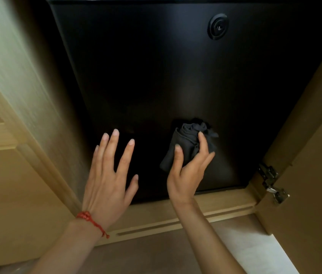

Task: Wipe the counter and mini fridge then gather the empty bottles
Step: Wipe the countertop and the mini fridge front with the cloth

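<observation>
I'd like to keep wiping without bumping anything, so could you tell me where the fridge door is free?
The fridge door is bare above both hands, up to the round lock. The lower part is crowded: left hand spread open, right hand holding the cloth.

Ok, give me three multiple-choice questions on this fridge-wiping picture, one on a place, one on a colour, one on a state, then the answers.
1. Where on the mini fridge door is the cloth?
A. lower part
B. top edge
C. on the round lock

2. What colour is the wrist string?
A. blue
B. red
C. white

3. How is the left hand?
A. fisted
B. gripping the cloth
C. open, fingers spread

Answers: A, the cloth sits low, far under the round lock; B, it is red; C, only the right hand grips the cloth.
</observation>
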Motion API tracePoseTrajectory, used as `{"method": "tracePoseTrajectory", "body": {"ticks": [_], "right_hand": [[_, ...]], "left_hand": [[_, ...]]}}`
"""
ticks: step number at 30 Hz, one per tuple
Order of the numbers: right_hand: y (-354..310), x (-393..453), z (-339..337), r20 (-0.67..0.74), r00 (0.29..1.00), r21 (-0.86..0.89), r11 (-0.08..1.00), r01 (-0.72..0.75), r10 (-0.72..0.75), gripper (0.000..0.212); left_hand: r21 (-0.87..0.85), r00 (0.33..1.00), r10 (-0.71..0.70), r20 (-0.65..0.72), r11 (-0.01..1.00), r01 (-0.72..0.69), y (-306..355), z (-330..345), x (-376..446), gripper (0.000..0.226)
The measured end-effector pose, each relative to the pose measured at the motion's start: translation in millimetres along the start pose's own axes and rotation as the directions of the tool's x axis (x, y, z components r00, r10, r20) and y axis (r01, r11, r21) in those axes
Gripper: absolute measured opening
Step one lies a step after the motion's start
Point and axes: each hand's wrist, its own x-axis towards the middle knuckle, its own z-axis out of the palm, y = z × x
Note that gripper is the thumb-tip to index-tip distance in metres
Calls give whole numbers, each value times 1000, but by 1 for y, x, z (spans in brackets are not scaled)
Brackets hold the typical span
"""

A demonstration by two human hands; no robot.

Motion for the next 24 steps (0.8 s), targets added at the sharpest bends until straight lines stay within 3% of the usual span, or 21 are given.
{"method": "tracePoseTrajectory", "body": {"ticks": [9, 15, 19, 24], "right_hand": [[-2, 40, -19, 108, 964, -213, 942, 260, -242, 47], [25, 55, -54, -26, 1000, -118, 993, -21, 18, 53], [30, 56, -69, 14, 996, -107, 990, -92, 94, 50], [24, 54, -83, 86, 982, -74, 984, -159, 166, 50]], "left_hand": [[5, 999, -4, -54, 1000, 4, 12, -3, 20, 63], [9, 999, -35, -1, 999, 35, 15, -4, 15, 61], [29, 999, -34, 24, 999, 33, 20, -5, 10, 59], [58, 994, -55, 97, 997, 50, 22, -5, -4, 75]]}}
